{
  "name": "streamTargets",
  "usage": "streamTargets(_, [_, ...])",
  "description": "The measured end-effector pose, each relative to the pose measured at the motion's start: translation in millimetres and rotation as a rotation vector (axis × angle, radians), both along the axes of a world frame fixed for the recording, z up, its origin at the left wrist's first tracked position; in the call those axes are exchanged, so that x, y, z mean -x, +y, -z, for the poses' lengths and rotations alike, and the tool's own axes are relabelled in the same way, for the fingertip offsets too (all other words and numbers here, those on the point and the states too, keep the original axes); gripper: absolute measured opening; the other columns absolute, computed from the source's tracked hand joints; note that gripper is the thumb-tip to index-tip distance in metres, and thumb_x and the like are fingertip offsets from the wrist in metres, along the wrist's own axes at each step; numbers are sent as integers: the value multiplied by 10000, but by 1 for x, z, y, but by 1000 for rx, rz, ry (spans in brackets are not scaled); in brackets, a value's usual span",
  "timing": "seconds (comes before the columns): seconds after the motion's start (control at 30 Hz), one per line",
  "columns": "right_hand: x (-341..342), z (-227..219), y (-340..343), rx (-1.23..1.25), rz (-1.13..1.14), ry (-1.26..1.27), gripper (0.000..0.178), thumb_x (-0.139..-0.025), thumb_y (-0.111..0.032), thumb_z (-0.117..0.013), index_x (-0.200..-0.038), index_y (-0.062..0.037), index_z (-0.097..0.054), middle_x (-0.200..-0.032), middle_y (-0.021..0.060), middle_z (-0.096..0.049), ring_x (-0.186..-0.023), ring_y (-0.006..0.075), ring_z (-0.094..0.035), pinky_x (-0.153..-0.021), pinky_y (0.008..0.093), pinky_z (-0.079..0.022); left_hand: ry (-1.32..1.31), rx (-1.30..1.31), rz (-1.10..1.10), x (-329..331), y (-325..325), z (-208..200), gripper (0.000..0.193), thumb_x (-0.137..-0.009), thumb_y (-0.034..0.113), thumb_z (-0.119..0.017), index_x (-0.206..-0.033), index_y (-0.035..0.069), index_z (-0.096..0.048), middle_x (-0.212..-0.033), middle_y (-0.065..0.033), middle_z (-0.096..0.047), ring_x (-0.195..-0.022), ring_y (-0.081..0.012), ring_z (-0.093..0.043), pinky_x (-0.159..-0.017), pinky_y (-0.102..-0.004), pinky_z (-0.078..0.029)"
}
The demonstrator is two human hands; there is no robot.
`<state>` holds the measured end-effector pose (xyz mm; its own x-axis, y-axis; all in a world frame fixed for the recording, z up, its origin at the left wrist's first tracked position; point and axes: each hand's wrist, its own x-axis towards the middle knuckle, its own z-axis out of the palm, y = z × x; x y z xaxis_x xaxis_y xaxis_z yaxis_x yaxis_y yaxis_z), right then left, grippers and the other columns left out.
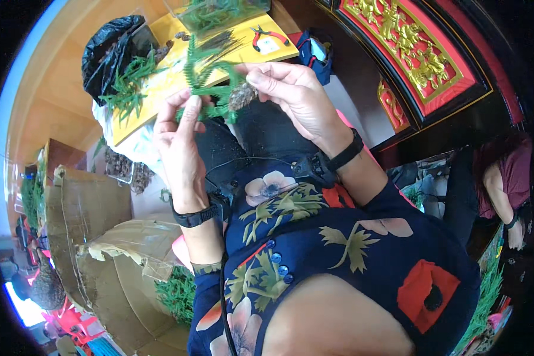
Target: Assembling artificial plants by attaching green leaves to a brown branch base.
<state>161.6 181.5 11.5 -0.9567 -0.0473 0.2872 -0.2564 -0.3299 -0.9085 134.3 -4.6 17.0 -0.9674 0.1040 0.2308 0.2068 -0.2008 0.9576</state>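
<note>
My left hand (181, 127) pinches a green artificial fir sprig (216, 94) between thumb and fingers, above my lap. A brown pine cone (242, 97) sits against the right side of the sprig. My right hand (299, 95) has thumb and forefinger closed at the cone's upper end. Whether a wire joins cone and sprig is too small to tell. Just beyond my hands is a yellow board (137, 121). On it lie more green sprigs (127, 89), a bundle of thin dark wires (226, 43) and red-handled pliers (271, 41).
A black plastic bag (95, 59) stands at the board's far left, a clear container (187, 21) of greenery at its back. Large cardboard boxes (86, 204) are at left. A carved red-and-gold panel (421, 98) rises at right. Another person's arm (499, 193) shows at far right.
</note>
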Motion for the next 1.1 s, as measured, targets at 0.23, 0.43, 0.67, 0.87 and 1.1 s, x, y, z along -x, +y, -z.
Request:
streamTargets(0.23, [-4,-8,7,-6,59,-23,257,-891,-160,-552,-1046,36,-612,-1012,44,-611,-781,47,-482,-720,172,-389,-44,-170,-65,5,-6,-1,198,-855,128,-605,-1030,54,-549,-850,-64,-634,-739,-94,-568,-565,-188,-398])
streamTargets(0.43, [-5,-8,0,-151,86,160,170,-872,-102,-574,-949,37,-632,-1026,75,-610,-886,69,-532,-793,195,-419,-222,-351,25,-1,-8,-6,183,-892,148,-545,-1037,40,-513,-858,-71,-575,-708,-101,-531,-522,-191,-370])
streamTargets(0.67, [-6,-17,14,-223,137,230,99,-857,-51,-580,-876,32,-628,-1025,92,-608,-926,103,-551,-831,232,-435,-771,-1044,712,14,-24,10,198,-909,138,-502,-1034,-9,-455,-856,-79,-487,-655,-105,-443,-489,-219,-322])
streamTargets(0.87, [-9,-19,12,-214,117,245,88,-855,-42,-577,-863,30,-627,-1029,96,-606,-921,111,-554,-821,239,-437,-639,-884,639,6,-23,9,218,-901,133,-510,-1064,-7,-475,-843,-86,-519,-655,-105,-470,-511,-203,-372])
streamTargets(1.1, [-10,-23,11,-258,73,324,88,-854,-40,-575,-853,35,-621,-1029,103,-607,-919,121,-558,-820,244,-435,-511,-554,204,2,-7,5,233,-874,137,-549,-1087,44,-531,-864,-53,-580,-645,-96,-535,-498,-188,-423])
